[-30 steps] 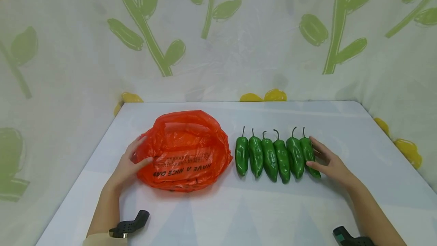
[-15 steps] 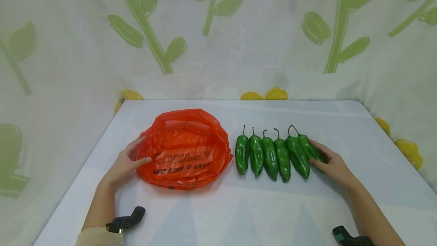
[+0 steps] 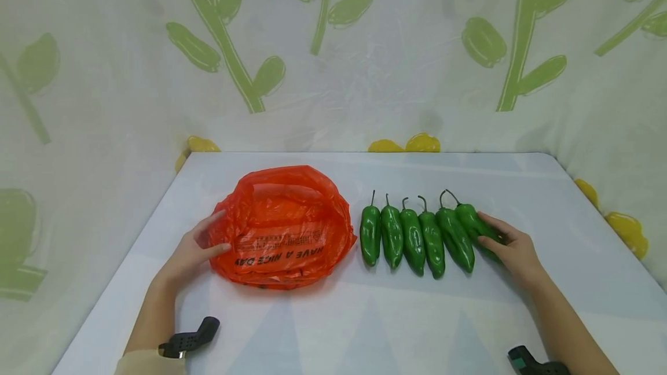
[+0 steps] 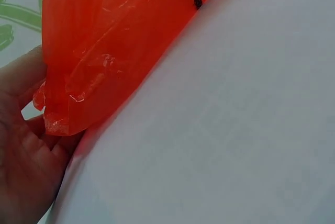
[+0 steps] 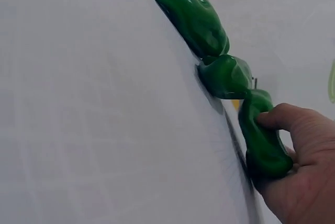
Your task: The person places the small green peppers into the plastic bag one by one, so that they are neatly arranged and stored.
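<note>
In the head view a red plastic bag (image 3: pixel 286 219) with black print lies with its mouth spread. My left hand (image 3: pixel 190 250) touches its left side, thumb and fingers apart; in the left wrist view the hand (image 4: pixel 26 150) lies along the bag's edge (image 4: pixel 104 62). Right of the bag, several green peppers (image 3: pixel 392 237) lie in a row, stems pointing away. With thumb and fingers my right hand (image 3: pixel 518 250) grips the rightmost pepper (image 3: pixel 471 221), tilted beside its neighbour. The right wrist view shows the thumb of my hand (image 5: pixel 306 156) across that pepper (image 5: pixel 259 135).
Everything lies on a white table (image 3: pixel 365 328). Behind it hangs a pale curtain (image 3: pixel 365 91) with green leaves and yellow flowers. Each wrist wears a black device, the left one (image 3: pixel 190 340) near the sleeve and the right one (image 3: pixel 537 363) at the bottom edge.
The rightmost pepper has turned, its lower end swinging right with my right hand, which has shifted slightly right. The pepper beside it now slants too. My left hand stays at the bag.
</note>
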A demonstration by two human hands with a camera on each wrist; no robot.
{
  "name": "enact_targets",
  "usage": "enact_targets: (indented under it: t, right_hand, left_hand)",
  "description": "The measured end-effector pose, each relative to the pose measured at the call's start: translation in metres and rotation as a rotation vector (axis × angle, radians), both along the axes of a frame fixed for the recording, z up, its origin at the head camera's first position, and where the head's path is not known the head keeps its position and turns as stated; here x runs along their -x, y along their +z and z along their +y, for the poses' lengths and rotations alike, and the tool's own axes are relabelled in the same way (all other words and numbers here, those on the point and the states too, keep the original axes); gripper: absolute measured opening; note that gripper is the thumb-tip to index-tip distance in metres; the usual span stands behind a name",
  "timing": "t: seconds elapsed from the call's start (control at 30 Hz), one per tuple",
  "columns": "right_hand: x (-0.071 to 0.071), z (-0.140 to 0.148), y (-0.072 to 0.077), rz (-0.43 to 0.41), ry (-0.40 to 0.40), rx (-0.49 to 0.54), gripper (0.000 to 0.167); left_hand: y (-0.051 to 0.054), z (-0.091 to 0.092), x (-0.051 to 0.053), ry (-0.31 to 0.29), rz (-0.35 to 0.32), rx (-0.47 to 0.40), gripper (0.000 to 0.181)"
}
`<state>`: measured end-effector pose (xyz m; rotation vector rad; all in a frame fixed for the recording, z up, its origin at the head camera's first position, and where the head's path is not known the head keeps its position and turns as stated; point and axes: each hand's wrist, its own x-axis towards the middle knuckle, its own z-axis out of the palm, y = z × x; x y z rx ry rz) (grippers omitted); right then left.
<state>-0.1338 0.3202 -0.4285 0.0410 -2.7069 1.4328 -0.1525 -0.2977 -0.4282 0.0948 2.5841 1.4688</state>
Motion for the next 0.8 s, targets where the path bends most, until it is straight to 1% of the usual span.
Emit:
enact_targets:
  t: [0.13, 0.3, 0.4, 0.6, 0.8]
  right_hand:
    - [-0.001, 0.0, 0.003, -0.019, -0.04, 0.07, 0.053]
    - [0.001, -0.002, 0.008, -0.011, -0.033, 0.13, 0.052]
    - [0.004, -0.004, 0.011, 0.01, -0.01, 0.152, 0.05]
    - [0.01, -0.008, 0.022, 0.057, 0.061, 0.151, 0.049]
    - [0.016, -0.016, 0.032, 0.05, 0.117, 0.162, 0.048]
  left_hand:
    - [-0.002, 0.0, 0.0, 0.007, -0.008, 0.002, 0.084]
    - [0.0, -0.001, 0.0, -0.001, -0.004, 0.003, 0.083]
    - [0.001, -0.001, -0.001, -0.003, -0.004, 0.004, 0.083]
    - [0.0, 0.0, 0.0, -0.005, -0.004, 0.0, 0.083]
    - [-0.002, 0.0, 0.0, -0.009, 0.002, 0.005, 0.083]
